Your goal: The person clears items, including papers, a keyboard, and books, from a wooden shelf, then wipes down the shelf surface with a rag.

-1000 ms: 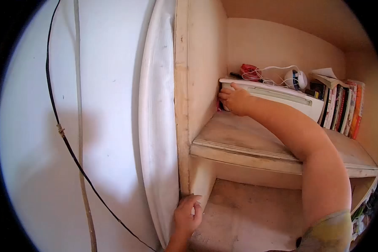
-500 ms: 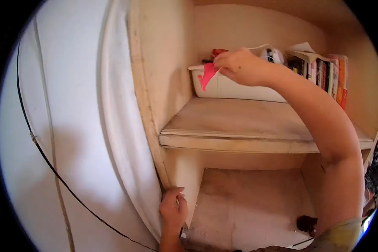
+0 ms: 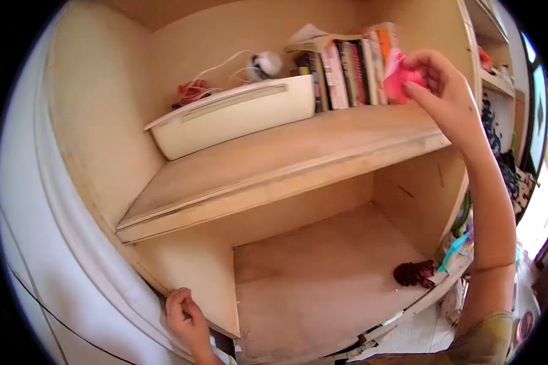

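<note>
My right hand (image 3: 435,82) is closed on a crumpled pink cloth-like piece (image 3: 397,78), held up in front of the books at the right end of the upper shelf. Whether it is fabric or thin plastic I cannot make out. Low on the left, my left hand (image 3: 186,316) rests against the front edge of the cabinet's side panel, its fingers curled in with nothing visible between them. The row of upright books (image 3: 350,76) is the nearest thing to the pink piece, which partly covers them.
On the upper shelf (image 3: 274,146) a white plastic bin (image 3: 237,112) holds cables and a white device (image 3: 266,64). A dark red bundle (image 3: 414,274) lies at the right of the lower shelf (image 3: 310,292). Beside it is a turquoise item (image 3: 453,250). A white curtain (image 3: 73,219) hangs at left.
The view has turned to the right. My right hand has carried the pink piece from the bin's left end to the books. My left hand stays at the cabinet edge.
</note>
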`<state>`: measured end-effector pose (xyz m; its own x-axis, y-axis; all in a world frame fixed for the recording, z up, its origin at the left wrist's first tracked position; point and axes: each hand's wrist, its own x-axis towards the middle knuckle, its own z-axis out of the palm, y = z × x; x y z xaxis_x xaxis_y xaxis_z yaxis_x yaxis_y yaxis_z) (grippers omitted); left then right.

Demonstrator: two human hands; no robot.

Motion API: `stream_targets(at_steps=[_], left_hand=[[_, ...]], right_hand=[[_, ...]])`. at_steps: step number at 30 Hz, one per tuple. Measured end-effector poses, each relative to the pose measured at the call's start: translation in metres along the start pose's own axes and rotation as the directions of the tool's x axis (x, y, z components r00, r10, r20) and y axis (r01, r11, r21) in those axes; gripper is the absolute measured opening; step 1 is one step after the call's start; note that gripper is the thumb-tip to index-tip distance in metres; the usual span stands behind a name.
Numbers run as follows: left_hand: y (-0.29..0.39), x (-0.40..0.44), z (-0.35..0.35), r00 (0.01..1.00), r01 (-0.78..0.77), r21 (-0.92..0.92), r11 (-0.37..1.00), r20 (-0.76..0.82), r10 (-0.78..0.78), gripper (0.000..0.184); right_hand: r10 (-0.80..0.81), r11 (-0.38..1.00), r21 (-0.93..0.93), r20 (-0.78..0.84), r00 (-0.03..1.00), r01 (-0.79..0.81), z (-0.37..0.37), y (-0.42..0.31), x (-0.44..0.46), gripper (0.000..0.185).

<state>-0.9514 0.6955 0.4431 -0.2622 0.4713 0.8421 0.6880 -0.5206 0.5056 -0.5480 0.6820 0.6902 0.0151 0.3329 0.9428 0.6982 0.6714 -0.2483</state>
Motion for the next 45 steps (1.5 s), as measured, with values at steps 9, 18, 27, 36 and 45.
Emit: stream_targets(at_steps=[9, 18, 27, 36, 45], left_hand=[[0.068, -0.058, 0.061, 0.971, 0.089, -0.322, 0.943, 0.238, -0.010, 0.012], [0.179, -0.152, 0.133, 0.819, 0.079, -0.461, 0.884, 0.536, 0.206, 0.010], [0.235, -0.184, 0.139, 0.808, 0.120, -0.483, 0.867, 0.555, 0.198, 0.008], [0.229, -0.177, 0.151, 0.827, 0.121, -0.497, 0.859, 0.529, 0.190, 0.008], [0.200, -0.144, 0.181, 0.893, 0.044, -0.484, 0.874, 0.411, 0.183, 0.011]], right_hand=[[0.340, 0.885, -0.346, 0.025, 0.940, -0.311, -0.160, 0.038, -0.160, 0.013], [0.759, 0.539, -0.215, -0.297, 0.580, -0.814, -0.247, 0.059, -0.395, 0.012], [0.962, 0.156, 0.305, -0.262, 0.075, -0.940, -0.294, 0.050, -0.532, 0.011], [0.970, 0.051, 0.133, -0.241, 0.018, -0.990, -0.300, 0.077, -0.549, 0.021], [0.787, 0.343, -0.276, -0.437, 0.435, -0.898, -0.300, 0.120, -0.563, 0.005]])
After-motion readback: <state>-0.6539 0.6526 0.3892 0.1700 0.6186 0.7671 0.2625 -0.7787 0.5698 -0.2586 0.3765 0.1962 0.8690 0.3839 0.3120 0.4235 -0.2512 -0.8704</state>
